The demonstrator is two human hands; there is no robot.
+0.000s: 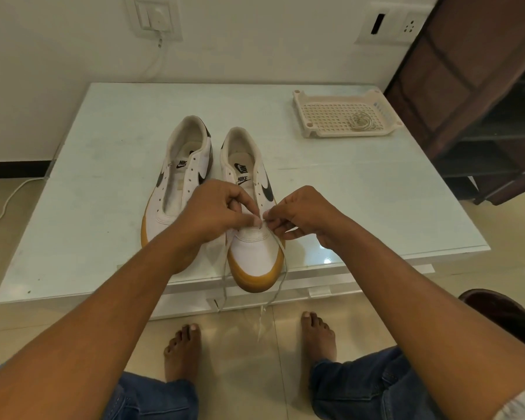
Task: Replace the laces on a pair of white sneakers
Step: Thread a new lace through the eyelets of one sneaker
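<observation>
Two white sneakers with tan soles stand side by side on the white table [103, 183], toes toward me. The left sneaker [179, 183] has no lace. Over the lowest eyelets of the right sneaker [255, 253], my left hand [215, 210] and my right hand [303, 213] each pinch a white lace [281, 283]. Both lace ends hang over the table's front edge toward the floor. My hands hide the lower eyelets.
A white perforated plastic tray [325, 116] sits at the table's back right with a coiled lace [359, 120] in it. A dark wooden shelf [482, 101] stands to the right. My bare feet [184, 350] are on the tiled floor below the table edge.
</observation>
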